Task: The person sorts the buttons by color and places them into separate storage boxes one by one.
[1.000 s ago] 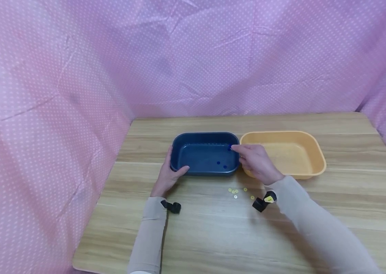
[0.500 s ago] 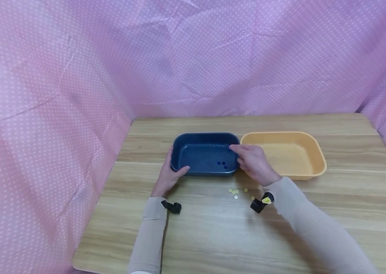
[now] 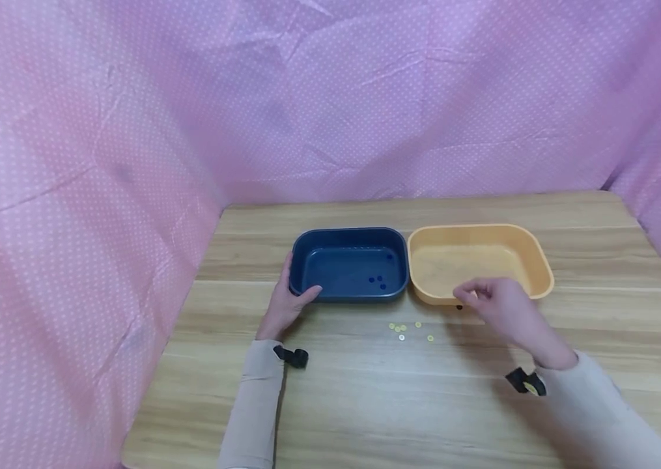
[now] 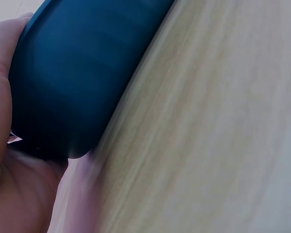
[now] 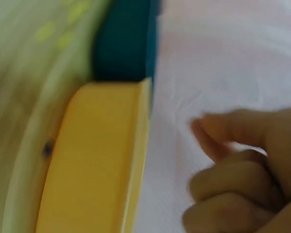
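Head view: the left hand (image 3: 281, 307) spreads against a rectangular blue plastic basin (image 3: 336, 270); the right hand (image 3: 508, 314), fingertips pressed together, hovers near a dark disc (image 3: 459, 307) beside a yellow basin (image 3: 471, 257).

No text, number, brand or sign can be read; the yellow label (image 3: 531, 389) on the black wrist device (image 3: 517, 380) is too small and blurred to make out; any marks on the small yellow discs (image 3: 418, 324) are too tiny to tell.
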Demonstrator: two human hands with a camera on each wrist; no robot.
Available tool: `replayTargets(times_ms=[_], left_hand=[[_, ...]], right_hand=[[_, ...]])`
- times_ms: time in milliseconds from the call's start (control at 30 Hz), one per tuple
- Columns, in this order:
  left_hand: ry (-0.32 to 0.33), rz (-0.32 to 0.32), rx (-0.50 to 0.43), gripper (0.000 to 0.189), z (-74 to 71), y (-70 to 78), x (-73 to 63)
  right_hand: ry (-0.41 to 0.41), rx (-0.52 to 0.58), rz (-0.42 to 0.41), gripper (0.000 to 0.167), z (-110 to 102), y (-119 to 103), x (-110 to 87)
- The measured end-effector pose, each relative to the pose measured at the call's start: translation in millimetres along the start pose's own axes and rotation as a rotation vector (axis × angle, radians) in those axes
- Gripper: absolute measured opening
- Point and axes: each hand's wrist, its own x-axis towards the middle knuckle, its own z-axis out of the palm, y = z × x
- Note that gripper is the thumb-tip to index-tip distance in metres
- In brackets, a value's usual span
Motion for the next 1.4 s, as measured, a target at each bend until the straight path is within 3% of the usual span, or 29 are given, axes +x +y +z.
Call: replayTargets(times_ms=[100,200,300,433,767,933,1167,1400], left_hand=[[0.003,-0.001,-0.006,0.099,-1.8,-0.2,0.1],[0.004,-0.006,-0.007,0.099,-2.7,-1.0,-0.2],[-0.001,-0.015,0.000,0.099,-1.4,-2.0,-0.4],[-0.008,-0.024,-0.009,0.100,1.3,-3.1,-0.3],[0.005,-0.025,-0.004,0.100,1.8,-2.6,-0.6],[0.003,-0.022,0.004,0.100,1.5,-3.0,0.3],[-0.014,-0.033,0.002,0.100,1.7,-1.7,0.9],[-0.016,-0.034,0.008,0.101,1.3,0.5,2.4]], right_hand=[[-0.039,-0.212,-0.176,0.010,10,10,-9.5],[-0.057,-0.356,-0.258,0.015,23,18,-14.1],[-0.067,-0.404,-0.218,0.026,31,22,-16.4],[-0.059,-0.452,-0.166,0.027,36,27,-18.2],[-0.084,-0.472,-0.161,0.022,42,35,-15.8],[-0.066,-0.452,-0.153,0.026,42,36,-14.0],[-0.027,-0.504,-0.185,0.022,44,40,-12.9],[-0.019,-0.488,-0.158,0.026,42,38,-12.2]])
